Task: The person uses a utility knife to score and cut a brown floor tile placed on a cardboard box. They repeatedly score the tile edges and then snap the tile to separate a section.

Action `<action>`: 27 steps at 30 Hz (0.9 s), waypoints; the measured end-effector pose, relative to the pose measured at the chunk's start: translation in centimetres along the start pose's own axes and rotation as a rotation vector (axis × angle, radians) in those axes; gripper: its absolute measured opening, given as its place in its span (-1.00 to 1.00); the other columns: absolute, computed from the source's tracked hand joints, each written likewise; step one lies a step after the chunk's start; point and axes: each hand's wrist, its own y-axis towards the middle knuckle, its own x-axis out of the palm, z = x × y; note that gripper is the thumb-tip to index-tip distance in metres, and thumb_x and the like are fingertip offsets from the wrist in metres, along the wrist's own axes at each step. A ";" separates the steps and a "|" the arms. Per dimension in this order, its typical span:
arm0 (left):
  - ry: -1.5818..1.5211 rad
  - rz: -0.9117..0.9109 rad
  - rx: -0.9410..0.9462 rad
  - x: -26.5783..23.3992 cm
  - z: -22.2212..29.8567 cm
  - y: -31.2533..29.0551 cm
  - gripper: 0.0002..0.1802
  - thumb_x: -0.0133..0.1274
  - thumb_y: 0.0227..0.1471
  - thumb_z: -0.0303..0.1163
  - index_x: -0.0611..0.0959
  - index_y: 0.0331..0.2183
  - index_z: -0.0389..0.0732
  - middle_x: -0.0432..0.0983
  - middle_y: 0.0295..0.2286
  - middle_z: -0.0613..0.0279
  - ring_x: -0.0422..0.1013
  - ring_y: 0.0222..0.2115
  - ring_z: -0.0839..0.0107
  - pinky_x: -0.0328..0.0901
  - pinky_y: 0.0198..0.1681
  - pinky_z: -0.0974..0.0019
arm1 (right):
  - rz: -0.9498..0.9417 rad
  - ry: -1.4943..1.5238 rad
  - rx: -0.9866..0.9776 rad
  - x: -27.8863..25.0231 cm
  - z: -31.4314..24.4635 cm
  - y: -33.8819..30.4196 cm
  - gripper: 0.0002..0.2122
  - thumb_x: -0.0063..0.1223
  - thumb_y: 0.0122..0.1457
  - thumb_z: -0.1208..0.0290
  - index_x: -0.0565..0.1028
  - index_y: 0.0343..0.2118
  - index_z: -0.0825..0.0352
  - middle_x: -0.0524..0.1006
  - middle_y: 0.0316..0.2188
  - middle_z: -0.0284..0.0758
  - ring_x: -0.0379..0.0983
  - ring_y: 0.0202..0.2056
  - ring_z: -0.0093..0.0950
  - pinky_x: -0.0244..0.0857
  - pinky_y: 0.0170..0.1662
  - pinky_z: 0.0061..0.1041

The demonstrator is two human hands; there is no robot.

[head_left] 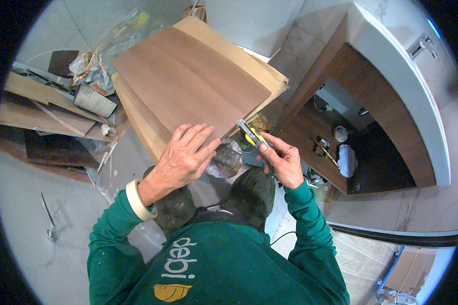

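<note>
- Two hands busy: my left hand point(183, 155) presses flat, fingers spread, on the veneer sheet point(188, 76);
- right hand point(282, 160) clamped round the yellow utility knife point(250, 134);
- sheet looks thin, light, brittle; I'd support it near the edge.

We see even, soft indoor light, fairly bright, no hard shadows. Faint sheen on the pale floor point(30, 244) at left. The cabinet recess point(376, 162) at right falls dim. Fisheye bends straight edges near the rim; black corners surround the circle. Centre sharp, margins soft, a blue fringe upper right.
</note>
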 end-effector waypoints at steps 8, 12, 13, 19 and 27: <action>-0.004 0.090 -0.009 -0.2 0.2 -0.8 -0.61 0.31 -0.18 -0.47 0.67 -0.20 -0.27 0.51 -0.07 0.01 0.42 0.01 0.08 0.26 0.09 -0.04 | -0.094 0.001 0.011 1.6 -0.5 -2.2 -0.60 0.14 0.33 0.29 0.49 0.16 0.37 0.62 -0.31 -0.32 0.52 -0.41 -0.63 0.38 -0.50 -0.62; -0.012 0.138 -0.008 -0.1 0.2 -1.4 -0.62 0.32 -0.20 -0.48 0.67 -0.23 -0.26 0.54 -0.11 0.07 0.45 -0.03 0.10 0.28 0.05 -0.01 | -0.061 0.091 0.017 0.9 0.5 -3.4 -0.61 0.13 0.33 0.32 0.49 0.15 0.38 0.62 -0.24 -0.30 0.54 -0.36 -0.62 0.40 -0.50 -0.62; -0.019 0.149 -0.016 0.0 0.3 -1.5 -0.63 0.33 -0.20 -0.49 0.66 -0.24 -0.25 0.55 -0.12 0.08 0.46 -0.05 0.10 0.29 0.04 0.01 | -0.022 0.167 0.012 0.5 1.1 -3.7 -0.62 0.13 0.33 0.32 0.50 0.13 0.39 0.62 -0.22 -0.29 0.56 -0.36 -0.60 0.40 -0.51 -0.62; -0.036 0.193 -0.040 -0.3 1.0 -1.4 -0.63 0.33 -0.21 -0.52 0.66 -0.24 -0.25 0.56 -0.17 0.10 0.49 -0.13 0.10 0.31 -0.04 0.06 | 0.074 0.279 0.102 -1.3 5.3 -4.9 -0.60 0.13 0.33 0.28 0.49 0.13 0.39 0.63 -0.33 -0.32 0.50 -0.46 -0.62 0.38 -0.51 -0.60; 0.016 0.112 -0.155 0.4 2.9 0.5 -0.53 0.32 -0.20 -0.52 0.64 -0.14 -0.26 0.52 -0.19 0.07 0.46 -0.09 0.04 0.28 -0.04 0.03 | 0.024 0.298 0.011 -0.8 5.6 -4.6 -0.60 0.12 0.32 0.38 0.44 0.16 0.46 0.61 -0.19 -0.26 0.56 -0.33 -0.55 0.42 -0.51 -0.58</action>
